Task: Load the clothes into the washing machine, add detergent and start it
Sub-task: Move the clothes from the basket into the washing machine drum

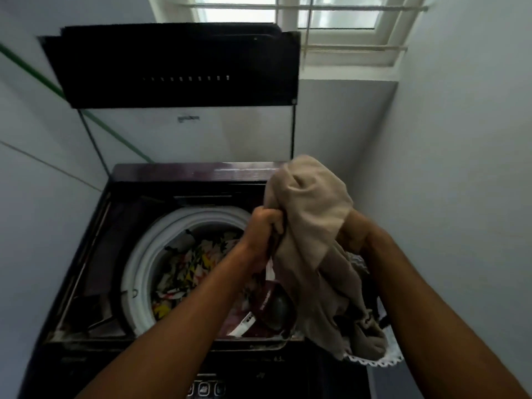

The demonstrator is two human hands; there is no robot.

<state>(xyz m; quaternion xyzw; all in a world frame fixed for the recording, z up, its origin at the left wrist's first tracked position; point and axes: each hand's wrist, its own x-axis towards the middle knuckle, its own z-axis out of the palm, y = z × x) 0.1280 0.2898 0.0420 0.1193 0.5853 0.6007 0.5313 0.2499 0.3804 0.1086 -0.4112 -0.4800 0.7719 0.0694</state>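
A dark top-loading washing machine (95,254) stands before me with its lid (178,67) raised upright. Inside the white-rimmed drum (138,254) lies colourful patterned laundry (190,266). A beige garment (311,214) hangs bunched above the drum's right edge. My left hand (263,228) grips its left side in a fist. My right hand (352,234) holds it from behind, mostly hidden by the cloth. More clothes, one with white lace trim (374,359), hang below at the right front corner of the machine.
The control buttons (204,388) sit at the machine's near edge. White walls close in on both sides, and a window (316,15) is above at the back. A green line (43,79) runs along the left wall.
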